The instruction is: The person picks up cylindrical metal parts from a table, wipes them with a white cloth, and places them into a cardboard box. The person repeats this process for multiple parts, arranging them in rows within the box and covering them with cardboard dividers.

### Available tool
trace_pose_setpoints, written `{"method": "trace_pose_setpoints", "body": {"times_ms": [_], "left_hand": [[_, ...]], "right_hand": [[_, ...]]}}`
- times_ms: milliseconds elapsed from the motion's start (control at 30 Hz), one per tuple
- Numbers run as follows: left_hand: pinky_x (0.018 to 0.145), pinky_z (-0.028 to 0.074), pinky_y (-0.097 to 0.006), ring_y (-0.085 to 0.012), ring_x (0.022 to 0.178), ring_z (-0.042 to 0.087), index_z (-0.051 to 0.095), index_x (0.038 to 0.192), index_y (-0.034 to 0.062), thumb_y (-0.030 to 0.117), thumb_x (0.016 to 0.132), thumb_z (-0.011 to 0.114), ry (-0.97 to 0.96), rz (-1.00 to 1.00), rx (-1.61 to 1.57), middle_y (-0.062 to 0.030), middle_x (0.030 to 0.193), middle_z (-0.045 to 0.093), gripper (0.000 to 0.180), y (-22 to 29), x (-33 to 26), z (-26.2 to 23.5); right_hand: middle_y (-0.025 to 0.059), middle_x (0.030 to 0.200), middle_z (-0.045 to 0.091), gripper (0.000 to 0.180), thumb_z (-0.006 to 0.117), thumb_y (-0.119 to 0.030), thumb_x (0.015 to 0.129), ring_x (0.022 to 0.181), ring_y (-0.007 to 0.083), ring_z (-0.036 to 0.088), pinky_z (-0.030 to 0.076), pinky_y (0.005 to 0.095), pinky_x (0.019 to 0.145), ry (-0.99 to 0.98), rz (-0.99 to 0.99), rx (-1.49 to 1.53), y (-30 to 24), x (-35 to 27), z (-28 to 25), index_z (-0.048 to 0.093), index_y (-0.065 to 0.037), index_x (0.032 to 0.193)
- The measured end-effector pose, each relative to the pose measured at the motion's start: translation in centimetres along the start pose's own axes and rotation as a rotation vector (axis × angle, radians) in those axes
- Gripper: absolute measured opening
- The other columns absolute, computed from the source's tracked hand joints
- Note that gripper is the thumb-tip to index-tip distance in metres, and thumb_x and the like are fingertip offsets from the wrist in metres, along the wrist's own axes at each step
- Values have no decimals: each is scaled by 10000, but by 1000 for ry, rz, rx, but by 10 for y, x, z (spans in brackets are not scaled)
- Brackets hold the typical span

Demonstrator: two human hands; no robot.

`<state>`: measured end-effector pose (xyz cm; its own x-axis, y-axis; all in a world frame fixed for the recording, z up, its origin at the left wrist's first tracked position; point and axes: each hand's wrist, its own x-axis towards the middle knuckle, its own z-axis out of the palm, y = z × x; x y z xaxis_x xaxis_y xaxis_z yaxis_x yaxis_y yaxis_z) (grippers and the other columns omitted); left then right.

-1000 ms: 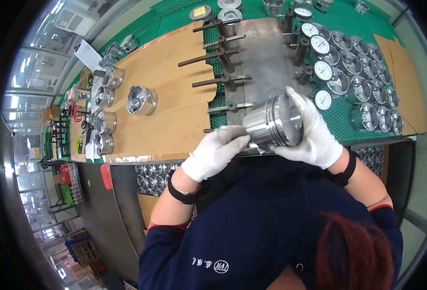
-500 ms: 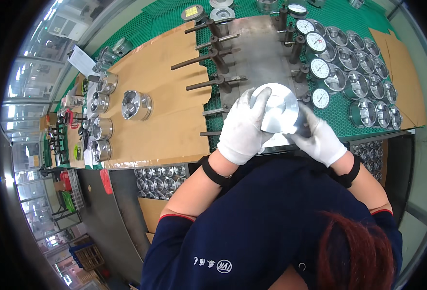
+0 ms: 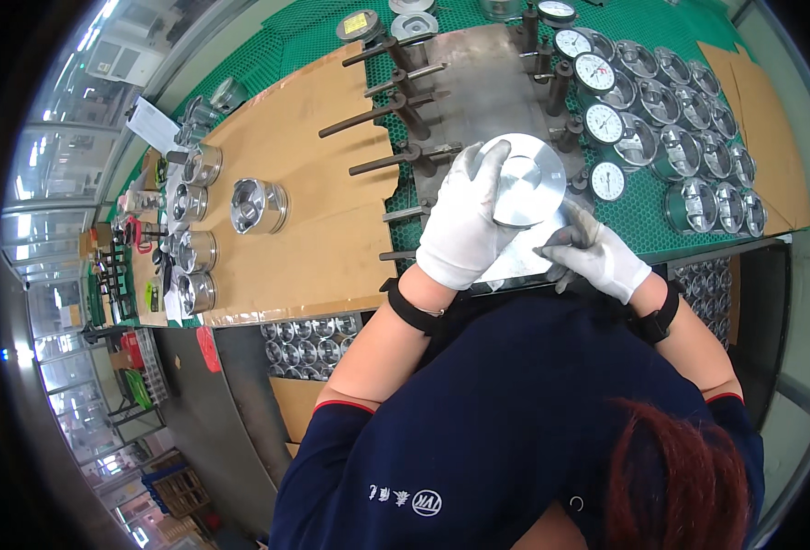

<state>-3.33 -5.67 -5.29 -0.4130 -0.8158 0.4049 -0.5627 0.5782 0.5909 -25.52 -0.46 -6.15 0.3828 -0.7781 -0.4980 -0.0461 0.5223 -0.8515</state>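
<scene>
My left hand (image 3: 469,220), in a white glove, is closed on a shiny engine piston (image 3: 530,181). The piston's flat round crown faces up, with the thumb and fingers at its left side. Just right of and below it is my right hand (image 3: 593,256), also gloved, with dark-stained fingertips. Its fingers are curled together, apart from the piston; whether something small is between them is hidden. A bright metal plate (image 3: 515,261) shows below the piston. Beyond my hands, dark metal stands (image 3: 411,116) and dial gauges (image 3: 604,124) flank a grey steel plate (image 3: 487,82).
A lone piston (image 3: 258,205) stands on the cardboard (image 3: 322,238) at left. Several pistons (image 3: 198,251) line the cardboard's left edge. At right, rows of pistons (image 3: 689,151) stand on green matting (image 3: 639,206). Beneath the bench are trays of pistons (image 3: 308,348).
My left hand has raised the piston slightly away from me and turned its crown further into view. My right hand has come off the piston's side, curling its fingers.
</scene>
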Motion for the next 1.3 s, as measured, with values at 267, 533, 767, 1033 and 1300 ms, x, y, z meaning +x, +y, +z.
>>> {"method": "trace_pose_setpoints", "body": {"times_ms": [267,533,767,1033,1300], "left_hand": [[1026,460,-493,-457,1251,489,383,1454,82,195,683,878,5,-19,-10,-260,1357,504,923,2,1,2],[952,533,-410,-348,1150,633,586,1243,-23,216,669,870,42,-87,-110,-244,1277,600,683,1,-7,-13],[901,512,-436,-372,1025,624,569,1243,-3,272,848,736,40,79,-457,-216,1106,617,509,33,5,-31],[1000,478,-489,-426,1170,588,658,1203,46,297,769,768,240,-761,1075,-238,1305,593,514,-132,-76,-187],[991,517,-429,-391,1147,634,715,1159,76,363,731,820,189,-929,735,-221,1323,609,526,-215,-123,-223]], "right_hand": [[127,1026,641,900,691,-107,908,759,163,687,587,285,641,41,38,15,-11,-5,5,119,-9,1595],[182,1289,596,870,731,-155,870,1102,202,635,523,316,925,29,-218,-408,-7,-6,-4,236,57,1553],[107,1296,588,382,500,-118,963,1159,189,581,481,339,996,497,-486,155,36,-61,-76,542,17,1318],[134,1464,466,395,486,-30,1018,1314,250,486,403,374,1114,892,-341,-411,109,-110,-201,559,-31,1406],[24,1058,682,394,635,-396,910,901,164,636,493,338,670,760,14,243,157,-33,-190,615,-168,1230]]}}
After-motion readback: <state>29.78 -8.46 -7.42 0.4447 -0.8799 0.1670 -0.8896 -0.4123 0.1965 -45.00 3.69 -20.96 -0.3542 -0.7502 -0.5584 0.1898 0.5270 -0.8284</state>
